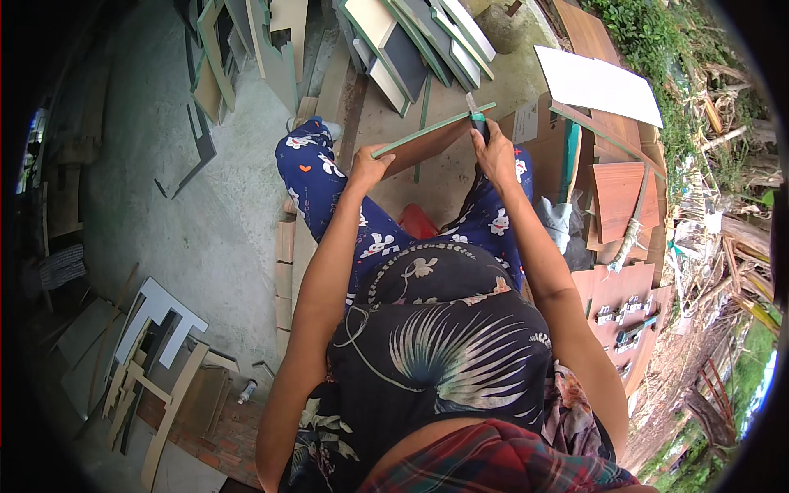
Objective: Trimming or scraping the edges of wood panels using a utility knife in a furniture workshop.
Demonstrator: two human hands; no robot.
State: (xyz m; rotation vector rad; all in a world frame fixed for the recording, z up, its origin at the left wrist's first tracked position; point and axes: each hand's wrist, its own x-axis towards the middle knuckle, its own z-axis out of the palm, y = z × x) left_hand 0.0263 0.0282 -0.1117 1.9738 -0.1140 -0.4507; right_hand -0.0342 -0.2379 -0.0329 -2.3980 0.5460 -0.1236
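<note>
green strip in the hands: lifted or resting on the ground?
Lifted. The thin green strip slants above the lap, its low end in the left hand, while the right hand holds a small tool to it near the high end.

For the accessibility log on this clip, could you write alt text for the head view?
Seen from above, a seated person holds a long thin green strip out over their knees, the left hand at its near end and the right hand working a small tool against it. Cut boards and offcuts lie on the concrete floor.

the right hand [496, 152] hides most of the small tool [477, 117]. at nine o'clock, stacked wood [66, 181] blurs into the dark rim.
</note>
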